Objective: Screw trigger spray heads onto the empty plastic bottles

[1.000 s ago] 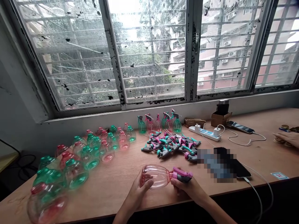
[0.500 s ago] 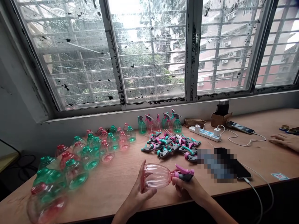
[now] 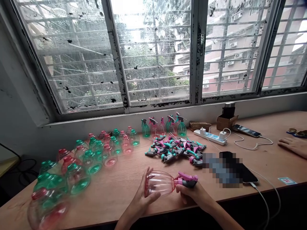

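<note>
A clear pink spray bottle point(image 3: 160, 183) lies sideways in the air above the table's front part, its base to the left. My left hand point(image 3: 143, 191) is wrapped round the base end, thumb along the near side. At the neck, my right hand point(image 3: 192, 191) grips the pink and grey spray head point(image 3: 188, 179), which sits on the bottle's mouth. Whether it is fully tightened I cannot tell. Just beyond, a pile of loose pink, green and grey spray heads point(image 3: 176, 148) lies on the table.
Several open pink and green bottles point(image 3: 90, 161) stand at the left. Assembled spray bottles point(image 3: 145, 128) line the window wall. To the right are a power strip point(image 3: 210, 136), a phone on a cable point(image 3: 247, 130), a dark device point(image 3: 249, 174) and another person's hand point(image 3: 292, 146).
The bottle and both hands have shifted slightly, and the spray head has dropped a little and turned slightly. The other person's hand has moved a little right.
</note>
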The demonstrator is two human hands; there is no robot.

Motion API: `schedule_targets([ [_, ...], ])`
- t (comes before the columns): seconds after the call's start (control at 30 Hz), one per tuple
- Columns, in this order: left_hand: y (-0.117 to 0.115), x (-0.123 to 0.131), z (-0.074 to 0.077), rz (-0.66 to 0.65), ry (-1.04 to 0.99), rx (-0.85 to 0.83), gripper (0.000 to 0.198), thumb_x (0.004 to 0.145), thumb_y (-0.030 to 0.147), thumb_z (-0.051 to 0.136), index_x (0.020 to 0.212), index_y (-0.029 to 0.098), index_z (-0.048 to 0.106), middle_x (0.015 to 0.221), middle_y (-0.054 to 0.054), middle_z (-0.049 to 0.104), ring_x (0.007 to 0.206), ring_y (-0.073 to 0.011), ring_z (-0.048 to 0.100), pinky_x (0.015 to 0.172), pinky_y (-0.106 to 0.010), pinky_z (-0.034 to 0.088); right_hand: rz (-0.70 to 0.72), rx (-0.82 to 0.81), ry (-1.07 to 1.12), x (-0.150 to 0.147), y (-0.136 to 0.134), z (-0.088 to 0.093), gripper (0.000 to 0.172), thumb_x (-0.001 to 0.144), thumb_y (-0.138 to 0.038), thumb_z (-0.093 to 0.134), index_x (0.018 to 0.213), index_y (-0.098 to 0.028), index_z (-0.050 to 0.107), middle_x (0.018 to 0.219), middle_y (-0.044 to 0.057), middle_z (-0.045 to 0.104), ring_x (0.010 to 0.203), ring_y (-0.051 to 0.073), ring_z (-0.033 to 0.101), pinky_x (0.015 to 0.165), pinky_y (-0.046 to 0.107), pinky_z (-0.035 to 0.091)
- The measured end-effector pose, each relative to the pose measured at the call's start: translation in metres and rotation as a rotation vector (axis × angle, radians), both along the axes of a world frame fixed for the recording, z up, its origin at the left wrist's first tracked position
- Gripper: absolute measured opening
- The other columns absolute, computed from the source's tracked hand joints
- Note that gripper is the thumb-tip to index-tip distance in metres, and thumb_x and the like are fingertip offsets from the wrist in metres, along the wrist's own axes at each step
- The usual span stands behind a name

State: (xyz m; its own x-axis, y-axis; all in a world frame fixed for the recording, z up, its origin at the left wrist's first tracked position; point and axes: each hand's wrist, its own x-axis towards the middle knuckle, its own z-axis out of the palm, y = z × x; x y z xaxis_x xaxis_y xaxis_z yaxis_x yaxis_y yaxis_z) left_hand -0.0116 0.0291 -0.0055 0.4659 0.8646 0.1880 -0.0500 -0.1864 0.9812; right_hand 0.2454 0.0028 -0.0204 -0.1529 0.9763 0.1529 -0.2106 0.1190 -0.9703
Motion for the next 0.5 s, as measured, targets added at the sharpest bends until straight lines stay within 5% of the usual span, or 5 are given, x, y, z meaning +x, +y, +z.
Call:
schedule_targets([
  [0.17, -0.0009, 0.0042, 0.0013, -0.03, -0.053, 0.023, 0.11, 0.084, 0.039, 0.082, 0.161, 0.045, 0.004, 0.171, -0.008, 0.016, 0.149, -0.0362, 0.036, 0.12, -0.051, 0.031, -0.013, 0.024, 0.066, 0.0005, 0.0014, -0.0008, 0.053, 0.078, -0.056, 0.081, 0.112, -0.018, 0.069, 0.074, 0.0, 0.068, 0.044, 0.011, 0.054, 0.044, 0.026, 0.042],
  [0.3, -0.0035, 0.0053, 0.0055, -0.016, -0.06, -0.002, 0.117, 0.081, 0.042, 0.084, 0.162, 0.041, -0.001, 0.171, -0.011, 0.016, 0.15, -0.0379, 0.034, 0.121, -0.053, 0.03, -0.003, 0.041, 0.021, 0.0001, 0.0027, -0.0002, 0.042, 0.08, -0.057, 0.079, 0.086, -0.016, 0.071, 0.065, -0.001, 0.065, 0.045, 0.011, 0.054, 0.045, 0.025, 0.042],
  [0.5, -0.002, 0.0007, 0.0067, 0.054, -0.006, 0.01, 0.083, 0.087, 0.052, 0.074, 0.156, 0.028, 0.036, 0.166, -0.012, 0.03, 0.152, -0.038, 0.03, 0.124, -0.052, 0.027, 0.028, 0.022, 0.01, -0.0015, 0.0015, 0.0019, 0.054, 0.073, -0.053, 0.087, 0.11, -0.02, 0.067, 0.061, -0.005, 0.063, 0.045, 0.012, 0.052, 0.046, 0.025, 0.046],
])
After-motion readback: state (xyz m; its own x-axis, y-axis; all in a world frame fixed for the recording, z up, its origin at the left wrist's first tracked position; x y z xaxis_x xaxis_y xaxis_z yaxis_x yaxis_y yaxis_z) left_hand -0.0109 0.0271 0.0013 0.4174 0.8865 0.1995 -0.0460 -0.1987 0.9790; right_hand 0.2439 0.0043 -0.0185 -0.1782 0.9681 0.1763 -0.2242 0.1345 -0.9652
